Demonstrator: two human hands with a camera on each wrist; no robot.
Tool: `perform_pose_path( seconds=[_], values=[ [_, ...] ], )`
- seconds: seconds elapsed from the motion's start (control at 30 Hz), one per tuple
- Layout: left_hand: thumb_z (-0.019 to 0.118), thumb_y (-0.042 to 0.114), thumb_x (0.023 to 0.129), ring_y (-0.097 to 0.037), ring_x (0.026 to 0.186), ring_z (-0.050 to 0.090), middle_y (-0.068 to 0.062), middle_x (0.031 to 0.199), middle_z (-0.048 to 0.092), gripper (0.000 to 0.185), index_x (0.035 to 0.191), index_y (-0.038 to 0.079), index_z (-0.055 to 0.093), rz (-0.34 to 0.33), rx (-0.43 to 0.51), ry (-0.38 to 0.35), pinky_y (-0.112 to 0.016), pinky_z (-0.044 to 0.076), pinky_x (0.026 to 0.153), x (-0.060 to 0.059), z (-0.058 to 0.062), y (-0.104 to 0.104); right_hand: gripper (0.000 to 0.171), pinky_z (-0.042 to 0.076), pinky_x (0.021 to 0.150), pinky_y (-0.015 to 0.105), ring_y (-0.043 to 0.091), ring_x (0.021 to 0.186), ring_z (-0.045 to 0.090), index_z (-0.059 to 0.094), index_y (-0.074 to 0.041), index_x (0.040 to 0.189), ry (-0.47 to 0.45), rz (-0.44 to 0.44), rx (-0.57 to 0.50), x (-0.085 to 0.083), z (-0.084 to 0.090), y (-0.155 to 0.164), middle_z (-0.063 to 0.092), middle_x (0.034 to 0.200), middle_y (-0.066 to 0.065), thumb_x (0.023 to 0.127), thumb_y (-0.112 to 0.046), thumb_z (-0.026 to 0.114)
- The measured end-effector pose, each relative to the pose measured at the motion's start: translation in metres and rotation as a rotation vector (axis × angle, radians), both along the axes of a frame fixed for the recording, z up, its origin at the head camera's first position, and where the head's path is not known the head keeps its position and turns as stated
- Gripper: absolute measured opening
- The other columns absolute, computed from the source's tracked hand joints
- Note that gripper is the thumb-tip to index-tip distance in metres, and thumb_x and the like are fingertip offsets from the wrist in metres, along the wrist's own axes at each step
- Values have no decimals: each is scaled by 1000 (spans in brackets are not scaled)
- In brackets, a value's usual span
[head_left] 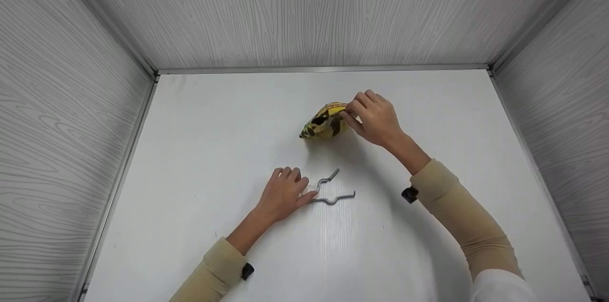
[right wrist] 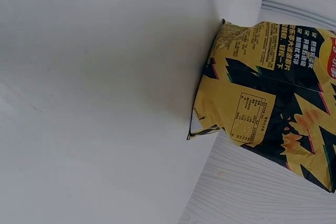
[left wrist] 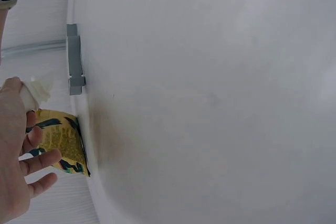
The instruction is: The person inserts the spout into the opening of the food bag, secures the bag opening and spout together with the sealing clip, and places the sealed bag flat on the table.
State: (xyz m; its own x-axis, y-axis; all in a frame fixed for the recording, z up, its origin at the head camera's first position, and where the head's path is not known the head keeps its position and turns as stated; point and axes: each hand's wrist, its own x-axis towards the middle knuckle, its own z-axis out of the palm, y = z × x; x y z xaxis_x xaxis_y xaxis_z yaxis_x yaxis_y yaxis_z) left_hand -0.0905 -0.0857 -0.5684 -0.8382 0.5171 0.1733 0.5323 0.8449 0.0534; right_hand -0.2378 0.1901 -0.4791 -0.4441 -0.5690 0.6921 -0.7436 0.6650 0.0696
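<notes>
My right hand pinches the top edge of a yellow and black chip bag. In the right wrist view the bag stands with its bottom edge at the white table, and the hand is out of sight. Nearer the front, my left hand pinches a small white flared piece between thumb and index finger, the other fingers spread. Just beyond its thumb lies a grey bag clip, its two arms apart in a V, each with a curved bump. The clip's left end is hidden by the hand.
The white tabletop is bounded by grey wood-grain panels at the left, back and right. A metal strip runs along the table's back edge. Dark straps are on both sleeves.
</notes>
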Motion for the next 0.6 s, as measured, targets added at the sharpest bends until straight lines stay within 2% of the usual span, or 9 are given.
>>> perform_pose_path(
  seconds=[0.6],
  values=[
    [54, 59, 104, -26, 105, 65, -5, 107, 66, 44, 109, 17, 70, -2, -16, 24, -44, 54, 100, -3, 5, -4, 23, 57, 68, 40, 28, 80, 62, 68, -8, 94, -1, 19, -33, 4, 0, -5, 68, 92, 11, 96, -28, 79]
  ],
)
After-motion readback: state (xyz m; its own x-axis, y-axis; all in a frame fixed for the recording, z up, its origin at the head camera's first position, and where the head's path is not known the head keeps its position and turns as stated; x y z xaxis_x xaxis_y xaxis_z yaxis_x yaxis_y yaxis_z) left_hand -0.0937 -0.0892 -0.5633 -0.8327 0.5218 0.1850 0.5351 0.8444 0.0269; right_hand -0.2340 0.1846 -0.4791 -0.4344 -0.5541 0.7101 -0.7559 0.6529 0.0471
